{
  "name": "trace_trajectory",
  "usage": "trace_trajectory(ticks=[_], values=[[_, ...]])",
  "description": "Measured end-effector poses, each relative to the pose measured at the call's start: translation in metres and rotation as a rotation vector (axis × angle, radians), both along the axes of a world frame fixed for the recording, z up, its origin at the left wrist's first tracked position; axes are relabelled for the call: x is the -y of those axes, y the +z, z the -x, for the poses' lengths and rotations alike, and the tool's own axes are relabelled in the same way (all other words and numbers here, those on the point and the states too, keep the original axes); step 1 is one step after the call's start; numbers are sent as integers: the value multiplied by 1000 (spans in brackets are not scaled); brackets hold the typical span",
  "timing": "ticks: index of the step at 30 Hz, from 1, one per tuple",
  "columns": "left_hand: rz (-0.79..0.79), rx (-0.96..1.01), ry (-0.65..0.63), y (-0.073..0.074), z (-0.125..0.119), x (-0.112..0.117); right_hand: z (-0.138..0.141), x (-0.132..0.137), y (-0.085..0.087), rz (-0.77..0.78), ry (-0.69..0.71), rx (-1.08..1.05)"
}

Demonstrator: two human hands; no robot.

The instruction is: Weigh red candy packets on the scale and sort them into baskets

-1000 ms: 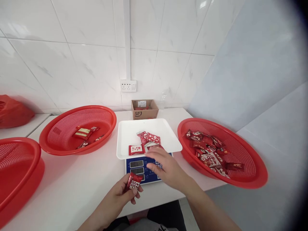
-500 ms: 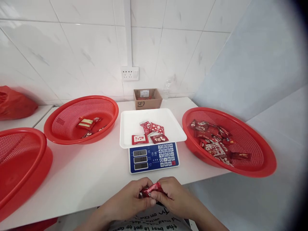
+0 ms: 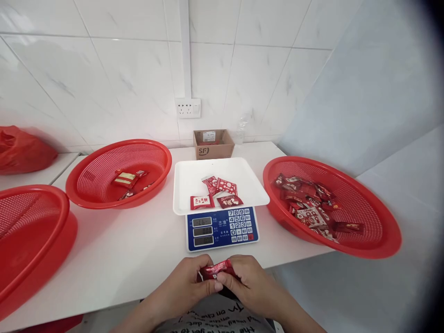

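Between my two hands, in front of the table's near edge, is a small red snack packet point(image 3: 218, 268). My left hand point(image 3: 194, 280) pinches its left end, and my right hand point(image 3: 248, 277) grips the right end, thumb on the near side. Fingers cover much of the packet. Just beyond my hands stands a digital scale point(image 3: 222, 230) with a blue keypad and a white tray point(image 3: 187, 178). Several red packets point(image 3: 227, 186) lie on the tray, some overlapping. A red and white packet point(image 3: 202, 201) rests at the tray's near left.
To the right, a red basket point(image 3: 383, 231) holds a heap of packets. At the left, another red basket point(image 3: 83, 196) has a few packets; a nearer red basket point(image 3: 64, 203) is partly in view. A small cardboard box point(image 3: 215, 151) and a clear bottle point(image 3: 242, 128) stand behind the scale.
My left hand has shifted slightly left, and a little more of the packet shows between my hands. The view has tilted slightly. The packets on the tray have not moved.
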State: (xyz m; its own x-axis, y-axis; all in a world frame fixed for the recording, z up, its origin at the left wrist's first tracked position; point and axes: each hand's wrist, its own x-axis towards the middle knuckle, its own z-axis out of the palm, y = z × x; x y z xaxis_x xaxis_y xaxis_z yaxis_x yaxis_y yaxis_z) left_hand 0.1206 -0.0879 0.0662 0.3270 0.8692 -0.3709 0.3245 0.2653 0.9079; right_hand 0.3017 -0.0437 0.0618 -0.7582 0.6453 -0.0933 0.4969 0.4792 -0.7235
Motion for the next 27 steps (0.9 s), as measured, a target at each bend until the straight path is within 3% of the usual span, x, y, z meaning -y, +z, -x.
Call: trace_trajectory(ticks=[7, 16, 27], values=[[30, 85, -84, -3, -1, 1, 0, 2, -2, 31, -20, -73], [-49, 180, -108, -1, 1, -1, 3, 0, -3, -51, -43, -123], [-65, 136, -12, -2, 3, 0, 6, 1, -4, 3, -104, -242]])
